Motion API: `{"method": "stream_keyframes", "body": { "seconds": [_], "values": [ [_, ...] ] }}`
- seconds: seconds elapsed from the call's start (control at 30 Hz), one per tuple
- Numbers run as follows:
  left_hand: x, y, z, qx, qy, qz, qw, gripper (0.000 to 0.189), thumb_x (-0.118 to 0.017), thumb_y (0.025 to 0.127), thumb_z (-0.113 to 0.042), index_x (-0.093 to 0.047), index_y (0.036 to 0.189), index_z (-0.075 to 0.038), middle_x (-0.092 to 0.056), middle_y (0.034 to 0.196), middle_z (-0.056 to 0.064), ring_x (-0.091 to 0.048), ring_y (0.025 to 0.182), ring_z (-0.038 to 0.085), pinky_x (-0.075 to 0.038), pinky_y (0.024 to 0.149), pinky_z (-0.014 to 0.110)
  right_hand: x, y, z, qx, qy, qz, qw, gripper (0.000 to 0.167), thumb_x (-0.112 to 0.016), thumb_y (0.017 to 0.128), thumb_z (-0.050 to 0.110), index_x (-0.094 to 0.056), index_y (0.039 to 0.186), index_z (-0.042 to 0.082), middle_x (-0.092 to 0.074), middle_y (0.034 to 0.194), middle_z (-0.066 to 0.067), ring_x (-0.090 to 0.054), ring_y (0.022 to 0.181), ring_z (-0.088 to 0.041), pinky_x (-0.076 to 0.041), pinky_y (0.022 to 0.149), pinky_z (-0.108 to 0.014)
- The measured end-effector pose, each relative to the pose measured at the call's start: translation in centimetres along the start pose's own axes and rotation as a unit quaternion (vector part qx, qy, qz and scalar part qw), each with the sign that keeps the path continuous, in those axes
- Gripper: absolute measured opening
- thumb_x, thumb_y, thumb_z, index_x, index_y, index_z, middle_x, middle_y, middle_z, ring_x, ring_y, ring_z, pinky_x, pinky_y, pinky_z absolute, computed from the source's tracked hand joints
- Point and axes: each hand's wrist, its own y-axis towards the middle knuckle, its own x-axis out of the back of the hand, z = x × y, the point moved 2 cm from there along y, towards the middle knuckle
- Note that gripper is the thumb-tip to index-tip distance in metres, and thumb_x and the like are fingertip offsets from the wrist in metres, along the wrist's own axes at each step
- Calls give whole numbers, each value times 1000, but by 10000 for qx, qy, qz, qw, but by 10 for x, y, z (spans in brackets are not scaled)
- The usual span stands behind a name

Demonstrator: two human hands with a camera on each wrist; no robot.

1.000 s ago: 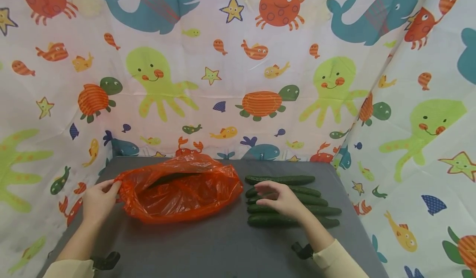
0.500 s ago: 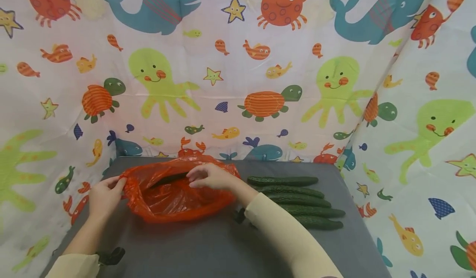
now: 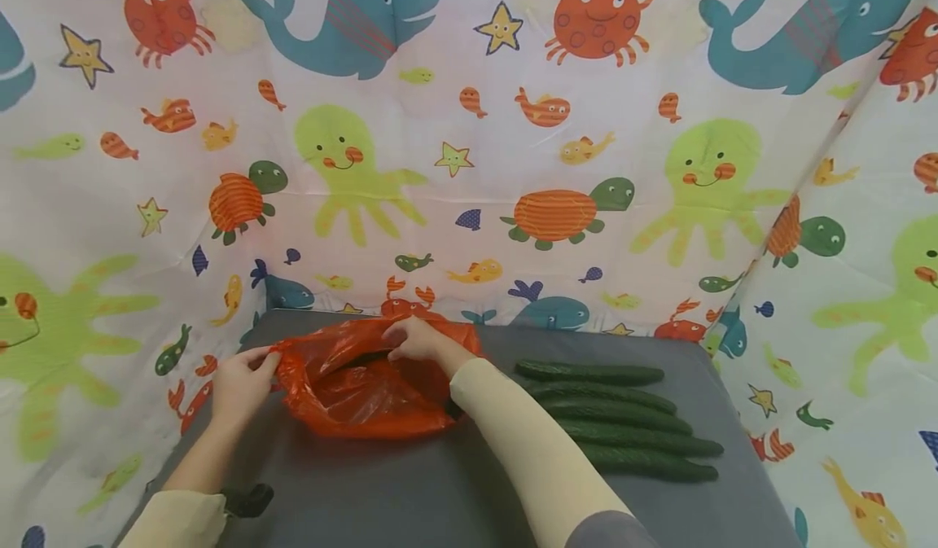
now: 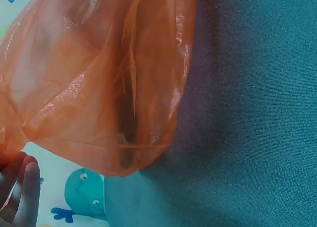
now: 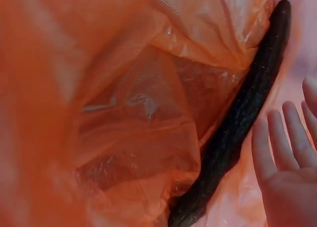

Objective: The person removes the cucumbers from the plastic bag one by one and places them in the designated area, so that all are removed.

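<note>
An orange-red plastic bag (image 3: 344, 418) lies mouth-open on the grey table. My left hand (image 3: 238, 389) pinches its left edge between thumb and fingers; the left wrist view shows those fingertips at the gathered film. Reaching over the bag's mouth is my right hand (image 3: 421, 344). In the right wrist view its fingers (image 5: 285, 142) are extended beside a dark green cucumber (image 5: 242, 108) inside the bag, with a small gap between them. The same cucumber shows as a dark stripe through the film in the left wrist view. Right of the bag, several cucumbers (image 3: 623, 414) lie side by side, partly behind my right sleeve.
A white curtain (image 3: 469, 230) printed with sea animals stands around the back and sides of the grey table (image 3: 366, 491). A black wrist-camera piece (image 3: 249, 499) sits under my left wrist.
My right hand has moved left from above the cucumber row into the bag's mouth. My left hand keeps its pinch on the bag edge. The head view has shifted slightly left.
</note>
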Motion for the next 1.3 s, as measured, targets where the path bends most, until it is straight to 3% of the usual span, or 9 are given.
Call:
{"method": "stream_keyframes", "body": {
  "seconds": [0.23, 0.47, 0.73, 0.93, 1.17, 1.3],
  "values": [
    [-3, 2, 2, -162, 5, -143, 9998, 42, -58, 103, -32, -68, 125, 2, -72, 110, 25, -73, 79, 20, -60, 61, 23, -3, 12, -8, 59, -119, -36, 9999, 34, -74, 90, 4, -71, 124, 5, -72, 124, -10, -67, 109, -21, -57, 93, -32],
    [-7, 4, 3, -364, -115, -157, 9991, 40, -61, 102, -29, -70, 121, 5, -73, 105, 26, -72, 69, 13, -60, 59, 23, -5, 16, -10, 123, -248, 568, 9980, 21, -67, 93, 0, -79, 107, 10, -76, 101, 0, -67, 85, -12, -58, 81, -25],
    [-7, 5, 2, -240, -45, -142, 9996, 39, -60, 102, -29, -70, 121, 3, -73, 106, 24, -72, 74, 17, -61, 60, 25, 1, 28, -11, 520, -623, 245, 9964, 37, -61, 87, -7, -75, 119, 5, -75, 115, -8, -68, 98, -11, -56, 87, -22],
    [-9, 9, 6, -332, -46, -164, 9993, 35, -62, 101, -27, -72, 118, 3, -74, 103, 24, -73, 73, 16, -60, 59, 25, 2, 33, -14, 554, -991, 464, 9924, 38, -68, 89, -1, -72, 126, 9, -73, 120, -7, -62, 89, -13, -54, 82, -24],
    [-11, 14, 9, -323, -28, -101, 9994, 35, -62, 101, -27, -72, 117, 2, -74, 102, 23, -71, 70, 18, -59, 57, 21, -7, 42, -26, 305, -1383, 594, 9881, 46, -79, 87, 9, -69, 132, 15, -70, 128, -4, -64, 119, -23, -49, 108, -34],
    [-9, 15, 11, -286, -23, -184, 9994, 35, -63, 101, -26, -72, 117, 3, -74, 101, 24, -71, 67, 18, -58, 56, 20, -14, 48, -23, 492, -2061, 472, 9761, 47, -82, 86, 16, -69, 131, 17, -71, 125, -2, -63, 119, -23, -47, 109, -35]
  ]
}}
